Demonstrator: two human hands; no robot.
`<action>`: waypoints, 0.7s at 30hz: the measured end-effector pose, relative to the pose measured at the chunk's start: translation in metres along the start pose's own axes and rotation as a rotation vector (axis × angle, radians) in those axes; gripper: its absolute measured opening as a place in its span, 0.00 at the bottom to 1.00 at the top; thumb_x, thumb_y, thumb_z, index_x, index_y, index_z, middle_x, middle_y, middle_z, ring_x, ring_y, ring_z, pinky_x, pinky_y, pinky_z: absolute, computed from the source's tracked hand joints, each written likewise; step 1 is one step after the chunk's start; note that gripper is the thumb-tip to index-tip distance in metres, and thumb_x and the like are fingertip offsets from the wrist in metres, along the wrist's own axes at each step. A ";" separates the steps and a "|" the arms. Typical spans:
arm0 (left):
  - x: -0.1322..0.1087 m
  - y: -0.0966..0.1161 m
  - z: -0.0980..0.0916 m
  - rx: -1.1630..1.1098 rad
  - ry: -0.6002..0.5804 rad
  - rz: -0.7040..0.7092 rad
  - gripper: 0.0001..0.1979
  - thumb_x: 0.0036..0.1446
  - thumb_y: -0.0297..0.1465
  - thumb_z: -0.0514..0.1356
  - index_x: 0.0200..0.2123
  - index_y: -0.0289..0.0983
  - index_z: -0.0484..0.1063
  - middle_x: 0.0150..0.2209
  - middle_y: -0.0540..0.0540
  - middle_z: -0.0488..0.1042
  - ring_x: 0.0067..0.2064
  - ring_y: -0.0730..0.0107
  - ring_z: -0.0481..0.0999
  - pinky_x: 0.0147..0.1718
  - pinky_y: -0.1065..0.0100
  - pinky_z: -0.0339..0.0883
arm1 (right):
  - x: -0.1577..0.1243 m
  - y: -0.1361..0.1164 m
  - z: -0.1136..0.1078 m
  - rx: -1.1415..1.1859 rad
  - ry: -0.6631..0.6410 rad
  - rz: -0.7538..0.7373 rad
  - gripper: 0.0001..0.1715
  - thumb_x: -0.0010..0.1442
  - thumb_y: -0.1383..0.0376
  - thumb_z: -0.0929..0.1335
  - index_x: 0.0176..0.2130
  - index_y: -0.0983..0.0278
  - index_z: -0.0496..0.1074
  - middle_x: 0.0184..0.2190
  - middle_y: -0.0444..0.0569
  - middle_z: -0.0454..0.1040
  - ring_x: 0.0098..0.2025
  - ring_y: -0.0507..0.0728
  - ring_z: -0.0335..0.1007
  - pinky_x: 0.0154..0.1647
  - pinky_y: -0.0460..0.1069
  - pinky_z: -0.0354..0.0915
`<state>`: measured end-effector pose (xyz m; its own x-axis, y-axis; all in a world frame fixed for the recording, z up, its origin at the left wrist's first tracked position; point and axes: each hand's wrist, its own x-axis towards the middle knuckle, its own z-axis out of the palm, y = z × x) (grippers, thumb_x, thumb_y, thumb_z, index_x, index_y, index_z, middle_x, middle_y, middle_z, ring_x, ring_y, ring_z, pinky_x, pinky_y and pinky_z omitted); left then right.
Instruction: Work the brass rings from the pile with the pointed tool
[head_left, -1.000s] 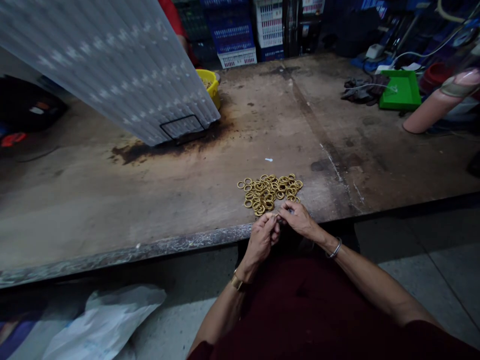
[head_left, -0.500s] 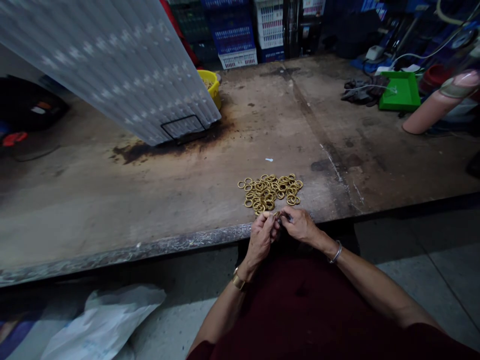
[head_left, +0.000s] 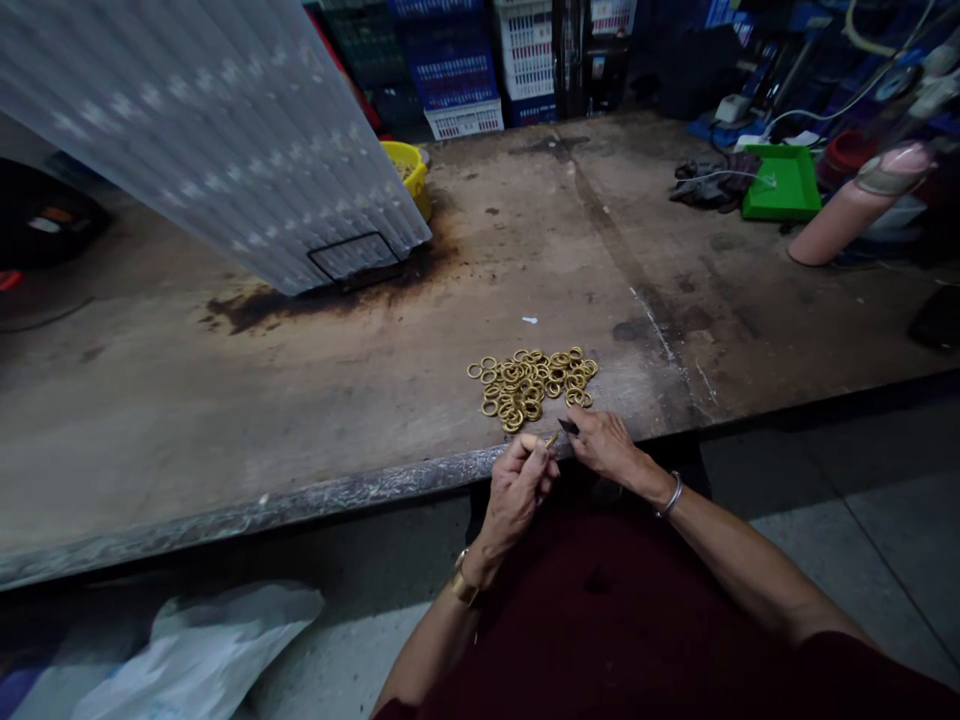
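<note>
Rings (head_left: 532, 382) lie heaped near the bench (head_left: 300, 400) edge. Just below, the left hand (head_left: 516, 487) pinches one ring (head_left: 553, 437); the right hand (head_left: 604, 446) pinches a small dark tool (head_left: 568, 426). Behind, a yellow tub (head_left: 409, 172) holds something indistinct.

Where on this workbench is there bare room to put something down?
Bare wood lies left of the pile of brass rings, below the grey ribbed panel, and between the rings and the green tray. The near edge by both hands is crowded.

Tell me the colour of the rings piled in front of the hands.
Brass-yellow, golden. The pile of rings on the workbench shows best in the head view.
</note>
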<state>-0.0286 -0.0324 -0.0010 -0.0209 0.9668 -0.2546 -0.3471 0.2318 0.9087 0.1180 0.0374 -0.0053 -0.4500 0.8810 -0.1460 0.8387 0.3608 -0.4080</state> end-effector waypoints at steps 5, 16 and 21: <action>0.005 0.009 0.002 -0.285 -0.036 -0.103 0.19 0.47 0.42 0.66 0.26 0.35 0.62 0.29 0.48 0.73 0.20 0.82 0.62 0.14 0.78 0.52 | 0.010 0.019 -0.004 0.043 0.243 0.172 0.15 0.60 0.65 0.61 0.45 0.63 0.71 0.35 0.52 0.78 0.34 0.57 0.72 0.34 0.47 0.57; 0.010 0.005 -0.005 -0.450 -0.062 -0.223 0.15 0.45 0.37 0.66 0.31 0.34 0.70 0.28 0.48 0.71 0.25 0.77 0.68 0.16 0.78 0.57 | 0.026 0.020 0.000 -0.076 0.211 0.177 0.14 0.61 0.60 0.62 0.45 0.60 0.72 0.36 0.53 0.78 0.39 0.58 0.73 0.33 0.47 0.55; 0.014 0.000 -0.008 -0.445 -0.009 -0.225 0.17 0.44 0.38 0.68 0.23 0.33 0.66 0.28 0.47 0.70 0.27 0.76 0.69 0.17 0.79 0.58 | 0.027 0.023 0.001 0.004 0.288 0.125 0.12 0.61 0.62 0.62 0.39 0.61 0.73 0.32 0.50 0.78 0.33 0.56 0.71 0.31 0.47 0.54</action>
<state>-0.0360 -0.0193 -0.0069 0.1076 0.8994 -0.4237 -0.7083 0.3685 0.6021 0.1248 0.0687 -0.0193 -0.2373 0.9692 0.0658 0.8807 0.2432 -0.4064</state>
